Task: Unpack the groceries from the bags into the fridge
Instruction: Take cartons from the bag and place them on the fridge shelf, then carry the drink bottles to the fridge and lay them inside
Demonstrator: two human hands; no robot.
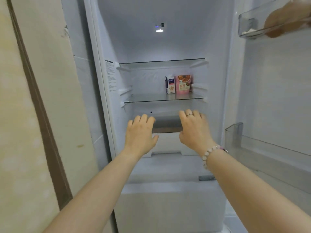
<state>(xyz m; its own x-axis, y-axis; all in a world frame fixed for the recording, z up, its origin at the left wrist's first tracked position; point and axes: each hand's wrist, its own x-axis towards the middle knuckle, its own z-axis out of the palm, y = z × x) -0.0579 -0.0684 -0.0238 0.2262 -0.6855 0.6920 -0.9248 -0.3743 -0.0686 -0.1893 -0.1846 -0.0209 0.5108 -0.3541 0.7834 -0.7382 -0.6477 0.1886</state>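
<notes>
The fridge stands open in front of me. On its lower glass shelf (151,98) a small white and blue carton (170,85) stands upright next to a pink food pouch (183,84), both near the back right. Below that shelf is a white drawer (166,142) with a dark gap above its front. My left hand (139,133) and my right hand (193,128), with a ring and a bead bracelet, reach to the drawer's top edge. Their fingers curl over the rim and the thumbs lie on its front. No grocery bag is in view.
The upper glass shelf (161,61) is bare. The open door on the right has a top bin (249,29) holding a blurred brownish item (286,19) and a lower clear bin (235,135). A white lower compartment front (168,207) is below. A wallpapered wall (33,115) lies left.
</notes>
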